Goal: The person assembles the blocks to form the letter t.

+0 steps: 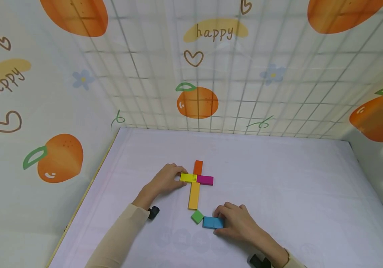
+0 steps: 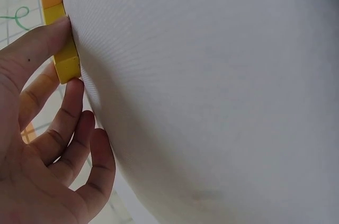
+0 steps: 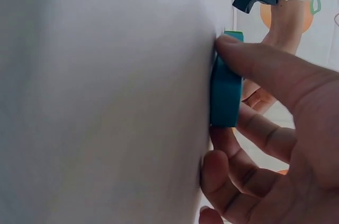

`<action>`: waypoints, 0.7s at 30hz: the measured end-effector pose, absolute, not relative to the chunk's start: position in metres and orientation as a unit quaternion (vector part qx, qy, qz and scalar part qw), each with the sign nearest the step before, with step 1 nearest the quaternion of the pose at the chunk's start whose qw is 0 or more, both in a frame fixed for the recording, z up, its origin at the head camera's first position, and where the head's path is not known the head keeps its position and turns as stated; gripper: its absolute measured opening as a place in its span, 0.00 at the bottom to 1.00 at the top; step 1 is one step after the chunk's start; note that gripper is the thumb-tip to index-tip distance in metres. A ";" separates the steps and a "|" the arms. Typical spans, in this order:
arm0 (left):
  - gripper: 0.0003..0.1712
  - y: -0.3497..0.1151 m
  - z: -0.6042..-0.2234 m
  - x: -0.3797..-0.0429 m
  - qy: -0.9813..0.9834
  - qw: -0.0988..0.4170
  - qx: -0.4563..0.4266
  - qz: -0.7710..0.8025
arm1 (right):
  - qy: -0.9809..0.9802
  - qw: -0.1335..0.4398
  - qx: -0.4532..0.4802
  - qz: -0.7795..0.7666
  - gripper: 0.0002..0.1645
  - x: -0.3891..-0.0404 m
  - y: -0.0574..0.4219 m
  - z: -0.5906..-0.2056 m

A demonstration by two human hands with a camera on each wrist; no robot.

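Note:
My left hand (image 1: pixel 164 179) pinches a yellow block (image 1: pixel 187 178) lying flat, thumb on its near side and fingers at the far side and end. Against that block's right end lies a magenta block (image 1: pixel 205 180). An orange block (image 1: pixel 198 167) extends away from the join, and an amber block (image 1: pixel 193 196) runs toward me from it. Lower down, a small green block (image 1: pixel 197 216) sits turned like a diamond by the amber block's near end. My right hand (image 1: pixel 238 221) grips a blue block (image 1: pixel 209 222) by its right end; its left end is right at the green block's corner.
A white cloth-covered table (image 1: pixel 298 193) carries the blocks. Printed sheets with oranges and hearts stand around it, with a wire grid (image 1: pixel 238 82) showing through at the back. Black wrist cameras sit on the left wrist (image 1: pixel 153 212) and the right wrist (image 1: pixel 259 261).

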State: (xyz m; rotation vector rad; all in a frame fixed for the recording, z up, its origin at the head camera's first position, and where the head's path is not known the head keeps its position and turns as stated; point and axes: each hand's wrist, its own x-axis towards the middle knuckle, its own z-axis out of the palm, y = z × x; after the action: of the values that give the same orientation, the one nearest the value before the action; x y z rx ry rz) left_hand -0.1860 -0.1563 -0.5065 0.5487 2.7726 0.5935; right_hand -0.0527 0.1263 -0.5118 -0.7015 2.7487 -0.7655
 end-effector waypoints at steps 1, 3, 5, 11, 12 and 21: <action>0.21 -0.156 -0.506 -0.186 0.952 0.126 0.189 0.203 | 0.931 0.103 -0.236 -0.258 0.24 -0.053 0.126 -0.512; 0.21 -0.156 -0.506 -0.186 0.952 0.127 0.190 0.202 | 0.931 0.106 -0.235 -0.257 0.24 -0.053 0.126 -0.512; 0.21 -0.156 -0.506 -0.187 0.952 0.126 0.190 0.202 | 0.932 0.109 -0.233 -0.257 0.24 -0.054 0.126 -0.512; 0.21 -0.156 -0.508 -0.187 0.953 0.127 0.189 0.202 | 0.930 0.112 -0.235 -0.261 0.24 -0.053 0.126 -0.512; 0.21 -0.156 -0.508 -0.187 0.953 0.126 0.189 0.202 | 0.929 0.112 -0.235 -0.262 0.24 -0.053 0.126 -0.511; 0.22 -0.156 -0.508 -0.185 0.954 0.125 0.182 0.205 | 0.929 0.117 -0.234 -0.263 0.24 -0.054 0.127 -0.511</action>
State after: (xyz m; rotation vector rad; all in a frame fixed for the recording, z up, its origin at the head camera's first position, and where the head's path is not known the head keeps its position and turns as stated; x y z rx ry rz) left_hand -0.1849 -0.1556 -0.5085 0.5303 2.7778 0.5958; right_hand -0.0539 0.1270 -0.5113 -0.6844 2.7184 -0.7689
